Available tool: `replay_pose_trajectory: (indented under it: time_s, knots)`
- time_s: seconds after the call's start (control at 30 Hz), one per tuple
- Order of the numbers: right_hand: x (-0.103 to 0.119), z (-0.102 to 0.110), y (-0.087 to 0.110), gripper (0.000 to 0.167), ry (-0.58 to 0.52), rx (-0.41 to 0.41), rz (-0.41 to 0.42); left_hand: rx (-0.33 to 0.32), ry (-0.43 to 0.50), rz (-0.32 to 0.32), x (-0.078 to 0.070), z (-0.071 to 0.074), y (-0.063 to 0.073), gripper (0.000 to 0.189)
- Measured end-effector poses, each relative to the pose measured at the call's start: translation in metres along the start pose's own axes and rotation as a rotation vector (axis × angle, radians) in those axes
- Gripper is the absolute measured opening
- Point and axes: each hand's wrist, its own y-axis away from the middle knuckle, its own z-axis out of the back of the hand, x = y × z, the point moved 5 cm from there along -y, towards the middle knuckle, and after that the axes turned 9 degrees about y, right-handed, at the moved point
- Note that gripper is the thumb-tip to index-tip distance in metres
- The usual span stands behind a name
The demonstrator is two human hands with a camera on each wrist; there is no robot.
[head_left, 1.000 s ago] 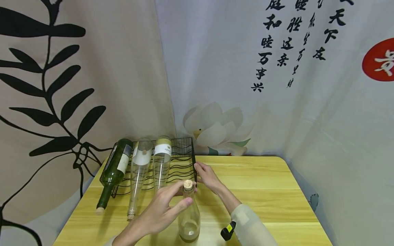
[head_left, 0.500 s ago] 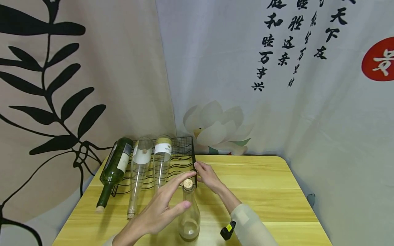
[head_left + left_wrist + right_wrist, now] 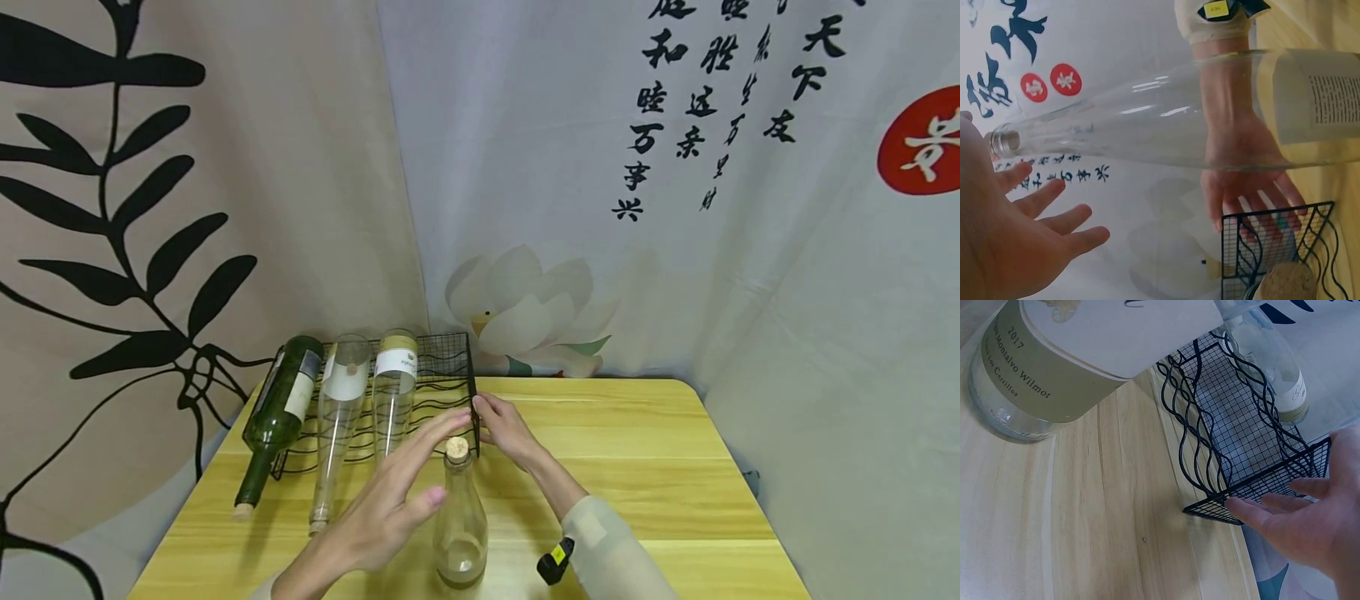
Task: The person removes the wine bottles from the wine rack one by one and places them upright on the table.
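Left hand (image 3: 386, 508) finger-spread beside corked bottle (image 3: 462, 533), right hand (image 3: 512, 431) straight-fingered at wire rack (image 3: 444, 363)

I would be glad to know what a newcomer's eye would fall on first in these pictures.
Probably the big black printed leafy branch on the pale cloth at the head view's left. Next might come the dark green glass bottle, lying slanted at the left end of the black wire rack. Nearer the viewer, a clear glass bottle with a cork stands upright on the light wooden table.
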Motion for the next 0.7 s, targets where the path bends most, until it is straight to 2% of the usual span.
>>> replay_pose_trajectory:
  time_s: [0.2, 0.57, 0.7]
  knots:
    - [0.002, -0.001, -0.001, 0.075, -0.009, 0.008, -0.006, -0.032, -0.009, -0.014, 0.001, 0.009, 0.000, 0.059]
    - [0.002, -0.001, 0.000, 0.074, -0.009, 0.010, -0.007, -0.109, -0.061, -0.031, 0.001, 0.030, 0.004, 0.064]
    - [0.000, 0.000, 0.000, 0.076, -0.009, 0.003, -0.013, -0.136, -0.085, -0.010, 0.005, 0.039, 0.006, 0.064]
